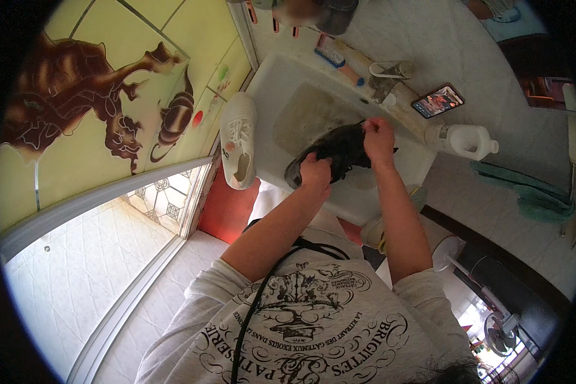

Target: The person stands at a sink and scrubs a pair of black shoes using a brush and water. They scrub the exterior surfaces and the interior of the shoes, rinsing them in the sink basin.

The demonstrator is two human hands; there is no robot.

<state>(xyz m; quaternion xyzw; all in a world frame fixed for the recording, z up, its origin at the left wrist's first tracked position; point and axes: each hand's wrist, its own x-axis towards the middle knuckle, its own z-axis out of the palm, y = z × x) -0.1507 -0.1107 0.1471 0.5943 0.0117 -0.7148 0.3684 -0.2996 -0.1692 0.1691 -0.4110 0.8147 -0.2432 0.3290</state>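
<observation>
Dark shoe lies between the left hand and right hand, both gripping it, over the sink

A shoe is over the sink, a brush behind, a jug right.

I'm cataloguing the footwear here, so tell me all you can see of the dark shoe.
The dark shoe looks black, with a rounded, greyer lower-left end; its material is unclear. It slants across the sink, the left hand gripping near its lower-left end and the right hand its upper-right end. Finer parts are lost in the darkness.
</observation>
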